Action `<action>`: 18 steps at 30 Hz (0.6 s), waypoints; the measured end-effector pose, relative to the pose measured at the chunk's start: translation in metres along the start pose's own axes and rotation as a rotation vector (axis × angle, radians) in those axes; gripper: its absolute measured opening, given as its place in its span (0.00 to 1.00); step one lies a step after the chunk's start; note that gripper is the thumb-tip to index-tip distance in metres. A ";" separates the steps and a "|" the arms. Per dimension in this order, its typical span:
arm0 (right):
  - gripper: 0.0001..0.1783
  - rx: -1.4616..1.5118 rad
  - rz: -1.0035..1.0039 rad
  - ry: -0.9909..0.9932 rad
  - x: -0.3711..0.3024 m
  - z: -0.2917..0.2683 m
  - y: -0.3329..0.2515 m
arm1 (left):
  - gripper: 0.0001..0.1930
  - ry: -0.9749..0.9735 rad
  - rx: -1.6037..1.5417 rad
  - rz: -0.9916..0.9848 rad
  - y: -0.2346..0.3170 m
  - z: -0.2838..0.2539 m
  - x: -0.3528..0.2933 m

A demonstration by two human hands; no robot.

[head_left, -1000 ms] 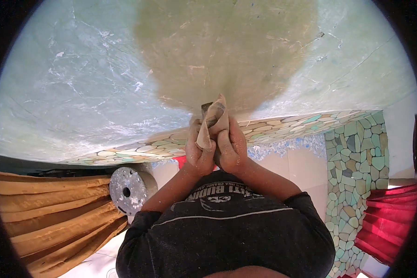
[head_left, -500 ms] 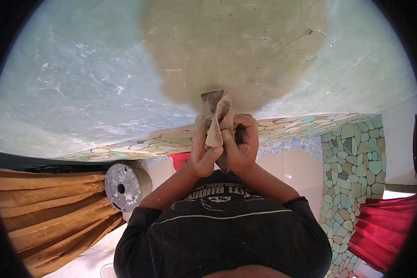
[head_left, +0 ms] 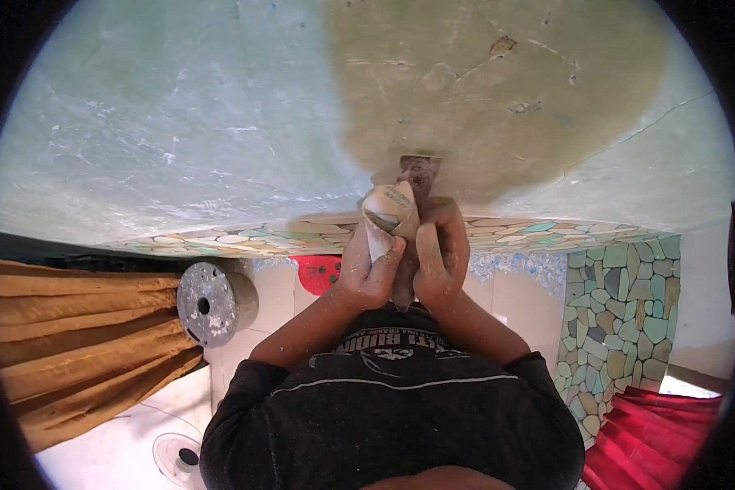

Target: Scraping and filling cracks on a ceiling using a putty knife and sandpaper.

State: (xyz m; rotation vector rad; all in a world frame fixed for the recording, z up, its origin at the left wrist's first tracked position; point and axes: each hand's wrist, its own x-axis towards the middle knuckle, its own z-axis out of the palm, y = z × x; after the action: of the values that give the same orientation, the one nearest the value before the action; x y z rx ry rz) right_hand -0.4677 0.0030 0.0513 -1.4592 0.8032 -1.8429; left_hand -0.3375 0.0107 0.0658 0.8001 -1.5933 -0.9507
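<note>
My left hand (head_left: 371,268) is closed on a curled sheet of sandpaper (head_left: 396,198), its pale printed backing facing out and its top rolled into a loose cone. Beside it my right hand (head_left: 443,255) grips a scraper (head_left: 405,278) by its handle, which points down toward my chest. The scraper's flat, dusty blade points up at the wall (head_left: 220,139); whether it touches cannot be told. Both hands are close together and coated with pale dust. On the green, scuffed wall lies a darker brownish area like a shadow, with cracks and a chipped spot (head_left: 503,46).
A band of stone mosaic (head_left: 253,238) runs below the wall and continues on a pillar (head_left: 621,310) at right. A paint-spattered round drum (head_left: 206,304) stands at left by an orange curtain (head_left: 90,343). A red curtain (head_left: 653,441) hangs lower right; a red round object (head_left: 318,273) lies behind my left arm.
The scraper's blade has swung from left of the sandpaper to its right. The sandpaper's printed backing now shows more. The dark area has shifted right across the wall, and the view has moved.
</note>
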 end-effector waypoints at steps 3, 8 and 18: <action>0.09 0.064 0.154 0.074 0.014 0.004 -0.009 | 0.23 0.130 -0.102 -0.007 0.007 0.014 0.004; 0.11 -0.226 0.222 -0.149 0.051 -0.001 -0.030 | 0.22 0.078 0.073 0.052 0.003 0.011 0.005; 0.13 -0.093 0.254 0.023 0.054 0.017 -0.035 | 0.21 0.167 0.074 0.206 -0.020 0.016 0.004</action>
State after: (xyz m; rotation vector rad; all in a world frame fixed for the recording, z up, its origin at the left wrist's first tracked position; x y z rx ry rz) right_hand -0.4640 -0.0199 0.1134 -1.3256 1.0471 -1.6527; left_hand -0.3537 0.0011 0.0478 0.7304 -1.5385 -0.6640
